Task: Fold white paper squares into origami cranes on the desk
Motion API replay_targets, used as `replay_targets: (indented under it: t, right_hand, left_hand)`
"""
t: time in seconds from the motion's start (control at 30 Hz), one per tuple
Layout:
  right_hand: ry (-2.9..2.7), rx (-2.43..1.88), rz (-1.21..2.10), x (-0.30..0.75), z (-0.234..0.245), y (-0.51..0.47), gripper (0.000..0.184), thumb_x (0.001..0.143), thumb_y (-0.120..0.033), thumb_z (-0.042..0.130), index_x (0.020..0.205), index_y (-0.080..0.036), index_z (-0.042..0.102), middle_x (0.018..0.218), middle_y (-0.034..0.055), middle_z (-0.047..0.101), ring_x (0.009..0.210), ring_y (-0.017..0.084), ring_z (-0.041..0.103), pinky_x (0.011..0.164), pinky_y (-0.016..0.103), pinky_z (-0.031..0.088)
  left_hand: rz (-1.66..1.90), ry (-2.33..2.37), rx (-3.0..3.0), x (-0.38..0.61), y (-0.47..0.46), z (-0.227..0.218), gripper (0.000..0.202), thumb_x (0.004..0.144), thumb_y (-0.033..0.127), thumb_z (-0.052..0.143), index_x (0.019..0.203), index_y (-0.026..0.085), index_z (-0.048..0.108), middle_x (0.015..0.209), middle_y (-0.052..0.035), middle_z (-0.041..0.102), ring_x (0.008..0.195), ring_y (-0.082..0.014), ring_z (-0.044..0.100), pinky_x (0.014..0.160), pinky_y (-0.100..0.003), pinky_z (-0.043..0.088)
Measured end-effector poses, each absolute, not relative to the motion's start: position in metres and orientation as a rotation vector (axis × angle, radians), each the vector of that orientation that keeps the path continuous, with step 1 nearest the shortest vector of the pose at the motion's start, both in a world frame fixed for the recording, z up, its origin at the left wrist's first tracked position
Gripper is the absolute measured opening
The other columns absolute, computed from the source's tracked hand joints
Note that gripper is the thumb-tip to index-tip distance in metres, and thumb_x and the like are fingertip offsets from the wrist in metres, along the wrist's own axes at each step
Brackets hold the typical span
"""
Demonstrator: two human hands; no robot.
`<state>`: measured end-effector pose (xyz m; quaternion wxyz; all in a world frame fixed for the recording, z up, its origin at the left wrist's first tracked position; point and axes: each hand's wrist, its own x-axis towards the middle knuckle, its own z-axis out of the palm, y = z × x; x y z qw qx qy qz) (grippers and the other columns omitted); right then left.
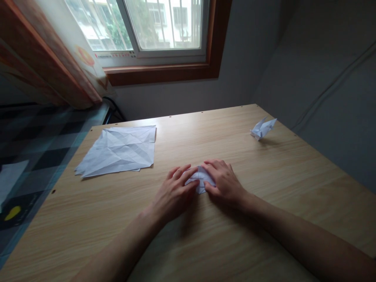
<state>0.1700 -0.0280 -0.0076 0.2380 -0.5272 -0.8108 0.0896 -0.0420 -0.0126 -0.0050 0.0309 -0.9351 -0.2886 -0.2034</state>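
Note:
A small folded sheet of white paper (200, 181) lies on the wooden table between my two hands, with creases showing in its middle. My left hand (178, 190) holds the left part, its fingers over the paper and the thumb near the centre. On the other side my right hand (223, 181) grips the right part, fingers along the far edge and thumb on the near side. The outer ends of the paper are hidden under my fingers. A folded paper crane (263, 128) stands at the far right of the table, apart from my hands.
Several creased white sheets (126, 150) are piled at the table's far left. The wooden tabletop (96, 211) ends at a bed with a checked cover (35, 137) on the left and a wall on the right. Behind are a window (170, 27) and an orange curtain (44, 51).

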Motion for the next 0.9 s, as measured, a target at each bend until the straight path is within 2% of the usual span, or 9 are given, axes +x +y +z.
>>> replay_targets:
  t: [0.17,0.27,0.37,0.47,0.73,0.83,0.9]
  right_hand:
    - [-2.297,-1.348,0.165,0.1704,-0.0054,-0.0328,0.029,0.088,-0.021,0.055,0.116,-0.018,0.063,0.121,0.0118,0.063,0.113,0.027,0.052,0.097,0.044,0.039]
    - [-2.327,-1.319,0.153,0.17,-0.0062,-0.0345,0.025,0.09,-0.019,0.052,0.111,-0.018,0.065,0.116,0.0107,0.066,0.11,0.026,0.054,0.096,0.043,0.04]
    - [-2.308,-1.322,0.187,0.1702,-0.0077,-0.034,0.024,0.09,-0.02,0.055,0.11,-0.018,0.066,0.116,0.0108,0.065,0.109,0.026,0.054,0.096,0.042,0.041]
    - [-2.275,-1.326,0.213,0.1702,-0.008,-0.0327,0.019,0.089,-0.02,0.056,0.103,-0.016,0.068,0.116,0.0122,0.064,0.109,0.026,0.054,0.096,0.043,0.043]
    - [-2.109,-1.396,0.442,0.1695,-0.0035,-0.031,0.005,0.086,-0.019,0.061,0.083,-0.018,0.065,0.1,0.0075,0.065,0.096,0.022,0.057,0.088,0.036,0.046]
    - [-2.068,-1.46,0.553,0.1696,-0.0009,-0.0303,0.003,0.084,-0.017,0.063,0.087,-0.019,0.063,0.096,0.0061,0.064,0.092,0.02,0.058,0.083,0.033,0.046]
    - [-2.027,-1.5,0.625,0.17,0.0002,-0.0291,0.016,0.082,-0.017,0.064,0.098,-0.018,0.062,0.097,0.0059,0.065,0.091,0.02,0.059,0.082,0.032,0.046]
  left_hand:
    - [-0.632,-0.906,-2.876,-0.0416,-0.0126,-0.0035,0.021,0.087,0.017,0.058,0.105,0.021,0.067,0.139,-0.0093,0.055,0.127,-0.0295,0.048,0.103,-0.046,0.041]
    - [-0.624,-0.876,-2.91,-0.042,-0.0112,-0.004,0.022,0.087,0.017,0.057,0.107,0.02,0.066,0.132,-0.0064,0.061,0.122,-0.0277,0.053,0.1,-0.044,0.042]
    - [-0.633,-0.851,-2.944,-0.0419,-0.0098,-0.0047,0.023,0.087,0.016,0.056,0.108,0.02,0.065,0.122,-0.0037,0.067,0.112,-0.0242,0.059,0.095,-0.04,0.044]
    - [-0.643,-0.852,-2.957,-0.041,-0.0094,-0.0041,0.022,0.088,0.015,0.056,0.108,0.021,0.065,0.12,-0.0026,0.068,0.11,-0.0228,0.06,0.093,-0.038,0.044]
    - [-0.732,-0.744,-2.958,-0.0403,-0.0115,-0.0016,0.019,0.093,0.018,0.05,0.103,0.021,0.067,0.109,-0.0041,0.073,0.1,-0.0196,0.064,0.085,-0.035,0.047]
    - [-0.745,-0.747,-2.972,-0.0395,-0.0122,-0.0011,0.019,0.094,0.018,0.049,0.103,0.02,0.067,0.105,-0.0049,0.073,0.098,-0.0176,0.065,0.084,-0.032,0.047]
    - [-0.754,-0.753,-2.982,-0.0387,-0.0121,-0.0009,0.018,0.094,0.018,0.05,0.102,0.02,0.066,0.103,-0.0046,0.073,0.096,-0.0167,0.065,0.083,-0.031,0.047]
